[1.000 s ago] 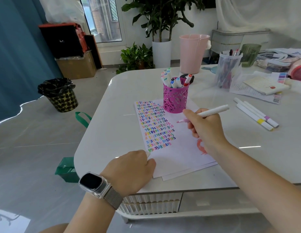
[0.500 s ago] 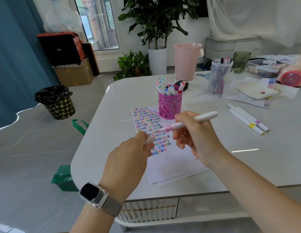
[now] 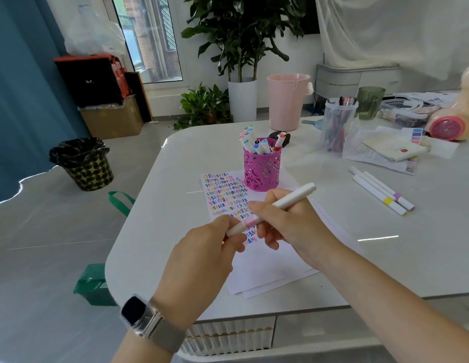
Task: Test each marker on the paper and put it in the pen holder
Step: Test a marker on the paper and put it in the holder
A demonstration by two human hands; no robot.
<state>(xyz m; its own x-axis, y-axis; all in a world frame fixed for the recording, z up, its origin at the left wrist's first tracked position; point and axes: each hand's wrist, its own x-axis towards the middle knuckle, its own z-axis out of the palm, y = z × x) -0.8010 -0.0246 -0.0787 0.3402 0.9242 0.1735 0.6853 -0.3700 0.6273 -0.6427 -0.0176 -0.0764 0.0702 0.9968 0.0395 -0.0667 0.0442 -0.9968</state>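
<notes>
White tabletop [image 3: 154, 231] carried the paper [image 3: 267, 260]; above it, nearer than the pen holder [image 3: 262, 167], the cap had gone back onto the pink marker [image 3: 277, 205], left hand [image 3: 202, 252] pinching the cap and right hand [image 3: 288, 224] gripping the barrel. That marker looked tested and ready for the pen holder, with the marker tops crowding its mouth. Right of the pen holder, three loose markers [image 3: 380, 192] waited.

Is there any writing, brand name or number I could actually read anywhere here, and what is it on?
None can be read.
Paper: rows of coloured squiggles, test marks, not words.
Booklet: red round mark, too blurred to read.
Printed sheets under it: text too small.
Green bag on the floor: pale print, too small.
Black crate: small white mark, unreadable.
Watch: dark screen, nothing showing.
</notes>
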